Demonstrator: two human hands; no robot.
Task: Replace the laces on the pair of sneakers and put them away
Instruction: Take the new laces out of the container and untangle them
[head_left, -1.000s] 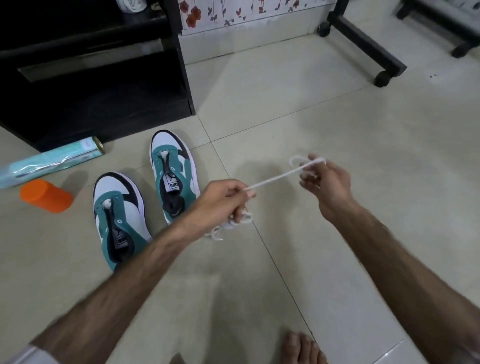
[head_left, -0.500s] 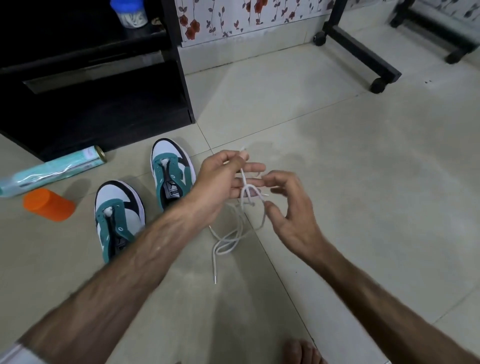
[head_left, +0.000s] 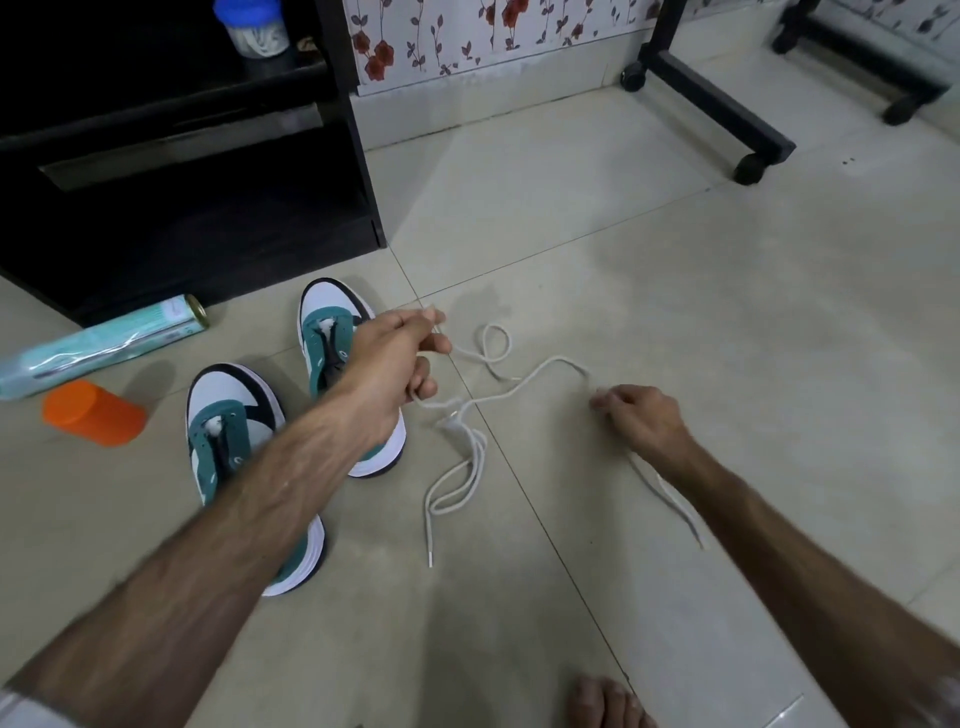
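Item: one long white cord shoelace (head_left: 470, 410), loosely tangled, held in the air between two hands above a pale tiled floor (head_left: 649, 270). Left hand (head_left: 395, 358): fingers curled round one stretch of the lace, a small loop hanging just beyond its knuckles. Right hand (head_left: 641, 418): fingertips pinching another stretch, a tipped tail trailing beneath the wrist. Between the hands the cord sags in bends; a doubled hank drops from the middle, its free aglet low, near the floor. Item: pair of teal, white and black sneakers (head_left: 249, 431), side by side on the floor under the left forearm, eyelets apparently empty of laces, though this is partly hidden. Nearby: orange plastic cup (head_left: 93, 413) on its side; foil-wrapped roll (head_left: 98, 345); black shelf unit (head_left: 182, 171). Handling note: the step appears to be straightening the lace. Best done by drawing the hands apart gently, letting loops fall free rather than tighten into knots, then finding both tips and evening the halves before threading.
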